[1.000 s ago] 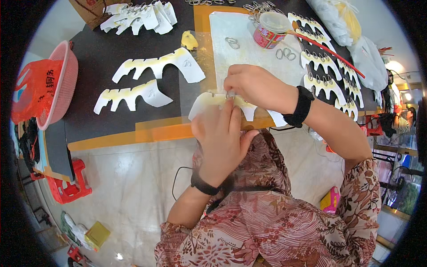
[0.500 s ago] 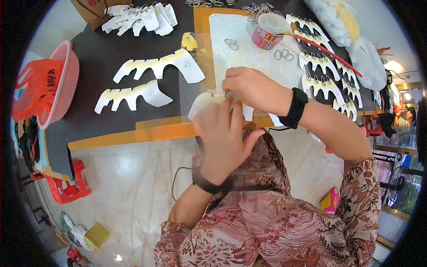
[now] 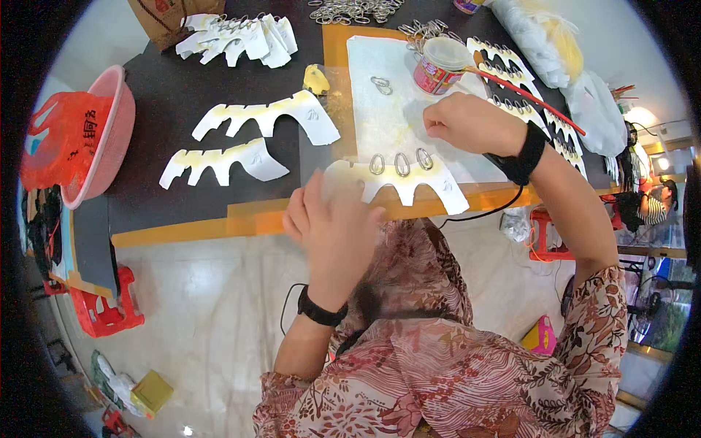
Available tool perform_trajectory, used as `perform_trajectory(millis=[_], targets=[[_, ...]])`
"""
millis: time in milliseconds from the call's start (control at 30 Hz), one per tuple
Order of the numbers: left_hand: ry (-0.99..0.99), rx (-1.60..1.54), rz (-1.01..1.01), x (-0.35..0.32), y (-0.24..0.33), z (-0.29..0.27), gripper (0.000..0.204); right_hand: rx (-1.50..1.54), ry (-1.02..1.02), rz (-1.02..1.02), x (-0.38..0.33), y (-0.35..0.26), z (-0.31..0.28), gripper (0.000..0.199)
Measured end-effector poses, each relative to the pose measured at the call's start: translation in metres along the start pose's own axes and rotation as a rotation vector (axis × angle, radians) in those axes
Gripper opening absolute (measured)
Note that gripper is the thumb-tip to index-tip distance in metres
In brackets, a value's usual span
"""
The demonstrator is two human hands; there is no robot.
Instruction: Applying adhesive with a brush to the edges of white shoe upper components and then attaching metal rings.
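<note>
A white arched paper strip [image 3: 442, 191] with a yellowish upper edge lies at the table's front edge, with three oval metal rings [image 3: 401, 164] along that edge. My left hand [image 3: 332, 233], partly smeared by motion, is over the strip's left end; its thumb and fingers are apart. Beyond the strip, my right hand [image 3: 475, 124] is closed above a white sheet [image 3: 372, 62], below a small tub. Whether its fingertips hold anything I cannot make out. A pair of loose rings [image 3: 381, 85] lies on the sheet, left of that hand.
Two bare arched strips [image 3: 266, 117] lie on the left; stacked strips [image 3: 241, 40] are behind. A patterned tub [image 3: 438, 69] with a red stick [image 3: 526, 95] across it stands near my right hand. Strips with rings [image 3: 500, 58] line the right. A pink basket [image 3: 109, 139] stands far left.
My right hand has left the strip and moved right and away from me, over the loose rings there. My left hand has shifted left and nearer, uncovering the strip's three rings.
</note>
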State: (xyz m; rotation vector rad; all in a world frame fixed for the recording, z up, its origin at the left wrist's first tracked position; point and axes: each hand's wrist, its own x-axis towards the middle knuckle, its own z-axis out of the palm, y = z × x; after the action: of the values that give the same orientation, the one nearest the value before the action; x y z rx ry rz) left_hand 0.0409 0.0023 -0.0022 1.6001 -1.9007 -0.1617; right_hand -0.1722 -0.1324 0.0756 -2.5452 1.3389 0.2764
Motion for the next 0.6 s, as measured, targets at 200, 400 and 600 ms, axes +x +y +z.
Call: perform_trajectory(millis=[200,400,600], targets=[[0.028,-0.035,-0.016,0.001,-0.002,0.004,0.046,-0.008,0.365,0.034,0.049,0.011,0.023,0.014],[0.008,-0.072,-0.024,0.004,-0.005,0.000,0.043,0.132,0.567,0.048,0.075,0.014,0.039,0.013],[0.019,-0.080,-0.005,0.005,-0.006,0.000,0.042,0.116,0.461,-0.015,0.083,0.027,0.041,0.010]])
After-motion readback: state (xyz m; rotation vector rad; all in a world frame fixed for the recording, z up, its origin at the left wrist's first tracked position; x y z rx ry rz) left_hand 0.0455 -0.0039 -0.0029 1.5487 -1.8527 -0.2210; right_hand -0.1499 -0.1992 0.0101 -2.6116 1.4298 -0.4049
